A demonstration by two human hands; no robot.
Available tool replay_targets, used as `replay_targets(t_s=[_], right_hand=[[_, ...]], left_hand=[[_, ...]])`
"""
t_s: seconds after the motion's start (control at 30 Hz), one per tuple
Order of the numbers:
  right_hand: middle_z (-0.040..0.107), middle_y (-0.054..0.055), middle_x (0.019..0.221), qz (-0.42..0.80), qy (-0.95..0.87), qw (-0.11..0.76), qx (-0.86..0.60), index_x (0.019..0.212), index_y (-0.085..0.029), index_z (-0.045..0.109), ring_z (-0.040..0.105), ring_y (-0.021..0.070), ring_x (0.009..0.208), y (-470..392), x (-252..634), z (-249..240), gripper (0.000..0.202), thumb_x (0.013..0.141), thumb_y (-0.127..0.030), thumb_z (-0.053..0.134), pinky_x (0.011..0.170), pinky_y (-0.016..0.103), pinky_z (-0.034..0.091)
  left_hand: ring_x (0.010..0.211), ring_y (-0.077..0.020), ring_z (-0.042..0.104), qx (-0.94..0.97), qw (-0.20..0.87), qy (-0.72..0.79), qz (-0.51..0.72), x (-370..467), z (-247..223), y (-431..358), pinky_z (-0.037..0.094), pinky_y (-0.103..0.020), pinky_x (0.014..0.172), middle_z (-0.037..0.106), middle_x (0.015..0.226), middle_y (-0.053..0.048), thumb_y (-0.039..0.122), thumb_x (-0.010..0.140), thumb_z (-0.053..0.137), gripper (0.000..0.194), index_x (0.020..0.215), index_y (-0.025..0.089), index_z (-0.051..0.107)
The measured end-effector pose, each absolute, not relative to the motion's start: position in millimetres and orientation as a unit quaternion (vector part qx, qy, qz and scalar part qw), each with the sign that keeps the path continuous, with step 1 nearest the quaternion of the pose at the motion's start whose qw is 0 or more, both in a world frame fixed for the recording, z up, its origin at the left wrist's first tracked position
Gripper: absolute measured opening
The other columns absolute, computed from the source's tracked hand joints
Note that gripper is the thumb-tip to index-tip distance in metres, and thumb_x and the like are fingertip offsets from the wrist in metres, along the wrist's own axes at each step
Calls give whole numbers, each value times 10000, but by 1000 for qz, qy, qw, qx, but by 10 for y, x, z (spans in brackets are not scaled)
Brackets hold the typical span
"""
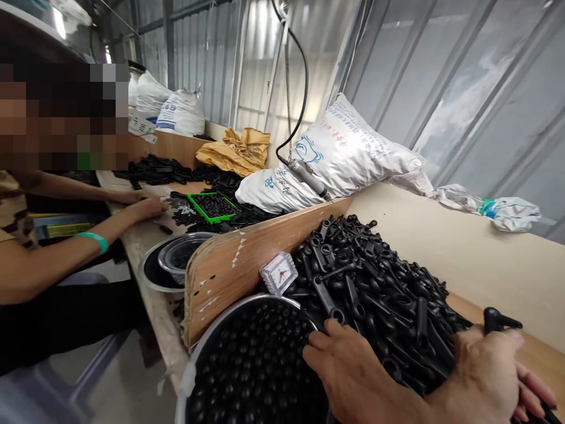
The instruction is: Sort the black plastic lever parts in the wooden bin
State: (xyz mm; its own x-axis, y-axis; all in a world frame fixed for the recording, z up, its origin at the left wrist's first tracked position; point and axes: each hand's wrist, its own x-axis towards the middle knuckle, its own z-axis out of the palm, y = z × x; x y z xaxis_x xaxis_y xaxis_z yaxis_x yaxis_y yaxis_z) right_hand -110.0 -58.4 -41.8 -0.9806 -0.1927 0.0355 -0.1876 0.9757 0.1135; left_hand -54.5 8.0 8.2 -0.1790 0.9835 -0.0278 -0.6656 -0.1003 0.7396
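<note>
A big heap of black plastic parts with ring ends (379, 282) covers the wooden bench in front of me. At its near left edge stands a round metal bowl (207, 341) full of small black balls (260, 365). My left hand (353, 377) lies flat on the heap beside the bowl, fingers stretched toward the balls, with nothing visibly held. My right hand (489, 377) rests on the heap's right side, closed around a black plastic part (497, 321) whose end sticks up above the knuckles. More black pieces show under its fingers.
A tilted wooden divider (247, 253) separates my place from a co-worker's arms (88, 241) at the left, near a green tray of balls (214, 206) and empty bowls (176, 259). White sacks (348, 153) and a hanging cabled tool (306, 174) lie behind. A small clear case (278, 272) sits on the heap.
</note>
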Motion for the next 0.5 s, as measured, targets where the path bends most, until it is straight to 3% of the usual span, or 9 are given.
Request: replay_targets(t_s=[0.17, 0.23, 0.3, 0.4, 0.5], right_hand=[[590, 89, 774, -141, -981, -92, 98, 787, -123, 607, 498, 266, 850, -695, -1266, -447, 151, 644, -76, 591, 764, 403, 414], [591, 111, 782, -175, -974, -89, 115, 792, -94, 610, 489, 262, 868, -709, -1273, -488, 135, 670, -50, 569, 837, 405, 384], [589, 113, 807, -176, -975, -48, 130, 817, -90, 604, 482, 250, 877, -699, -1258, -529, 130, 720, -52, 527, 886, 398, 353], [580, 55, 798, -66, -993, 20, 99, 785, -152, 575, 484, 214, 836, -633, -1185, -513, 98, 754, -94, 502, 876, 389, 353], [578, 15, 749, 151, -986, 56, 31, 753, -190, 577, 503, 179, 751, -498, -963, -326, 64, 764, -176, 516, 787, 336, 394]], left_hand=[[220, -95, 268, 259, 632, 331, 652, -568, -65, 266, 173, -188, 272, 389, 372, -36, 215, 747, 282, 310, 485, 126, 423], [242, -110, 321, 270, 653, 309, 637, -565, -136, 321, 232, -184, 297, 403, 368, -68, 270, 699, 324, 336, 425, 109, 432], [268, -114, 353, 262, 649, 287, 654, -567, -164, 330, 273, -176, 316, 423, 381, -59, 332, 605, 382, 257, 495, 113, 461], [296, -110, 357, 230, 616, 270, 703, -586, -117, 280, 294, -168, 316, 409, 385, -8, 394, 454, 402, 324, 661, 148, 442], [300, -115, 347, 224, 599, 260, 723, -594, -51, 233, 261, -166, 287, 371, 377, 8, 413, 394, 416, 407, 702, 149, 447]])
